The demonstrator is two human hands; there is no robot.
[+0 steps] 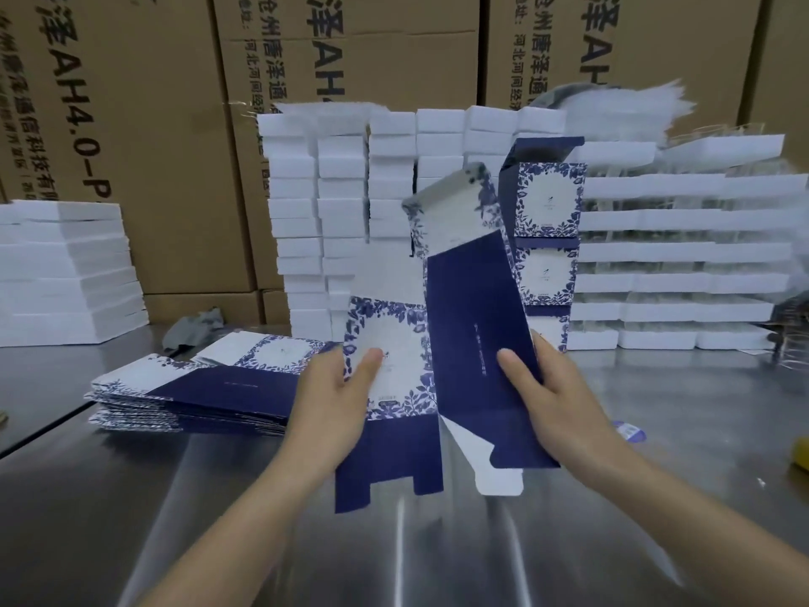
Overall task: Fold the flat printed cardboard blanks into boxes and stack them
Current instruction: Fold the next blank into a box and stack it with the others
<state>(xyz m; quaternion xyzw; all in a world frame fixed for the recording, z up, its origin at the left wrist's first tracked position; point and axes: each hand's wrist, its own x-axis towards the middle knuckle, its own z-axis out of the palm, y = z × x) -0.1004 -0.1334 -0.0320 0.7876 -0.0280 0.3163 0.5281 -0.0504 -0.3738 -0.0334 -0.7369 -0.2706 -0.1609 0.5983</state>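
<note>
A partly opened blank is being held over the middle of the counter. It is being gripped by both hands, which are sitting apart, one on each side of a fold. The left hand is pinching a white panel bordered in blue leaf print. The right hand is pinching a plain navy panel, and the fingers of both are hidden behind the card. Navy flaps are hanging below and a white, leaf-edged flap is standing up at the top. A pale line of print is running along the navy panel, too small to be read.

A stack of flat blanks is lying toward the counter's left edge. Folded boxes are piled at the far edge, among white stacks. On the brown cartons behind, "AH4.0" is being shown sideways beside Chinese characters.
</note>
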